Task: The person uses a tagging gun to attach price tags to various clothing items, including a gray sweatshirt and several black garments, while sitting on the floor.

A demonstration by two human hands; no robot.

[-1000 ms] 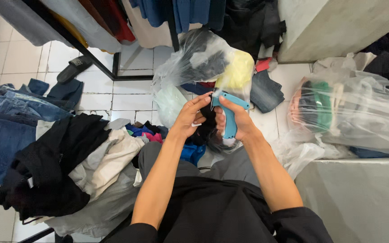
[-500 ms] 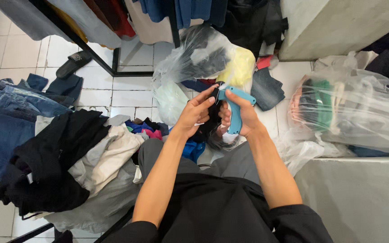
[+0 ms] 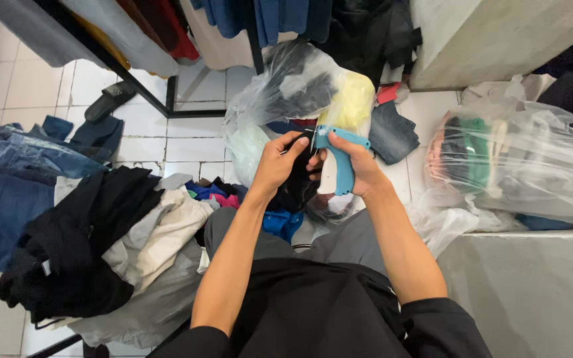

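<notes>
**Head view — tagging gun at a dark garment, clothes all around**

Seen from above, largest first. Off to the left, a heap of clothes — black, cream and grey, soft and slumped on the white tiled floor, with folded jeans beside it. To the right, a clear plastic bag stuffed with folded clothes, crinkled and slack. Straight ahead, a second clear bag holding grey and yellow cloth, just beyond the hands. Along the top edge, hanging garments on a black rack.

Then the work itself, held at the middle of the frame above the lap. Right hand wrapped closed around the grip of a blue tagging gun, needle end pointing left toward the other hand. Left hand pinched shut on a fold of a black garment, fingertips right at the gun's tip, the rest of the cloth hanging limp below.

As a judgement: garment light, soft and floppy, not fragile, likely to sag unless bunched or pinched taut close to the needle — best held at a seam or label edge. Gun rigid, light plastic, easy in a pistol grip; needle fine and sharp, so fingertips better kept just beside it, not in front.
</notes>
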